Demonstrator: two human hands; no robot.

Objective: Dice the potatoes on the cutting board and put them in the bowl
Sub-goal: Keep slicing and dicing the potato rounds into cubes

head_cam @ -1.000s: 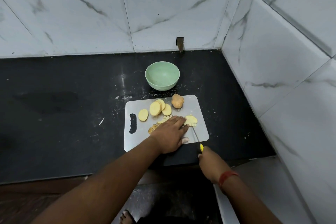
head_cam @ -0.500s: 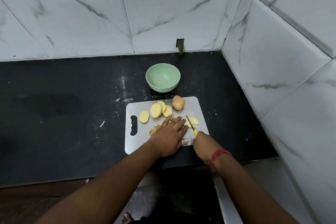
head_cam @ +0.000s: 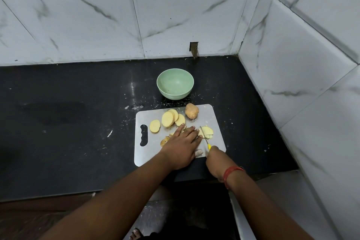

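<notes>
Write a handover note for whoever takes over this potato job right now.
Left hand: flat, pressing slices on the board.
Right hand: grips the knife, blade in the cut slices.
Done: one potato sliced; loose slices lie mid-board.
Left: dice all slices and the uncut potato at the far edge, then fill the bowl, empty beyond the board.

Bowl [head_cam: 175, 84] behind cutting board [head_cam: 212, 117]; whole potato [head_cam: 191, 110] right of slices [head_cam: 170, 118] on it

Home kitchen: black stone counter [head_cam: 58, 122], marble-look wall tiles [head_cam: 87, 25].
</notes>
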